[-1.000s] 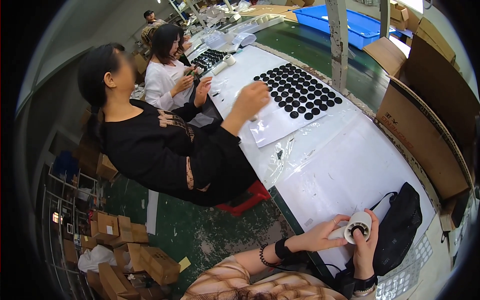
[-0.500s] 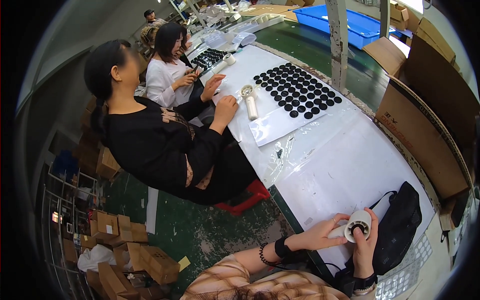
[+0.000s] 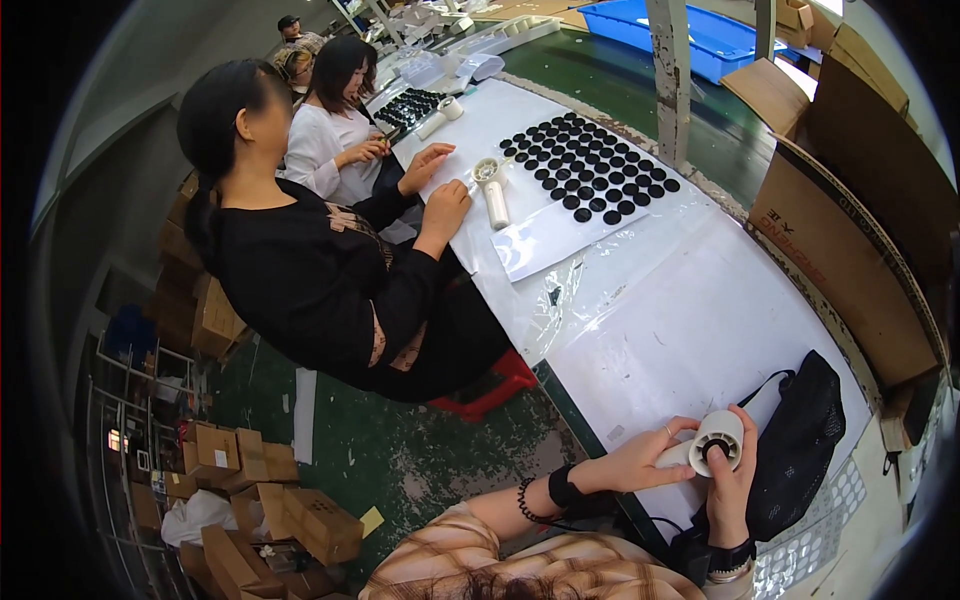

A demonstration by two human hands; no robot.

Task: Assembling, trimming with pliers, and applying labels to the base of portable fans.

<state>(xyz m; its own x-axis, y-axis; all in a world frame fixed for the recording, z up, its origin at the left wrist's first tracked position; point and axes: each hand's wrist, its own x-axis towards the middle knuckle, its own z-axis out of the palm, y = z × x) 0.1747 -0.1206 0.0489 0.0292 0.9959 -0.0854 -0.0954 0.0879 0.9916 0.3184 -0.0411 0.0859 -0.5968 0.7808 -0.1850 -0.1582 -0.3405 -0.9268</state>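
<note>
The left hand (image 3: 640, 466) has its fingers curled round the handle of a white handheld device (image 3: 722, 428); the right hand (image 3: 730, 495) clasps its round head, thumb on the black hub. From it, a black mesh bag (image 3: 805, 450) lies at three o'clock on the white desk (image 3: 690, 320). At one o'clock a cardboard box (image 3: 845, 265) bears reddish printed lettering. Scuffed green floor (image 3: 460, 470) and cartons (image 3: 235, 450) spread toward nine. At ten sits a person in a black top (image 3: 300, 270) with a chest print. Toward eleven, a similar white device (image 3: 497, 205) lies beside rows of black discs (image 3: 598, 185). Farthest, near twelve, is a blue tray (image 3: 690, 45).
</note>
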